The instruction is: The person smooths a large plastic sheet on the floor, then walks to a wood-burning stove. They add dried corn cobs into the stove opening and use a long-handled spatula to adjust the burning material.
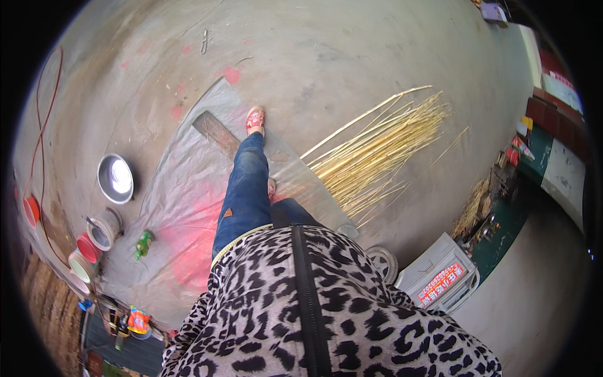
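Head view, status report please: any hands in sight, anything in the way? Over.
Both hands out of view. Pale stalks lying at the edge of translucent plastic sheet. Possible obstacles: green bottle on sheet, red shoe at its edge.

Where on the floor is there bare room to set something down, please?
A wide bare stretch of floor lies between the yellow stalks and the purple box at upper right. A smaller patch lies between the metal basin and the reddish hose, at left. It is crowded at lower left, where the buckets stand close together near the green bottle.
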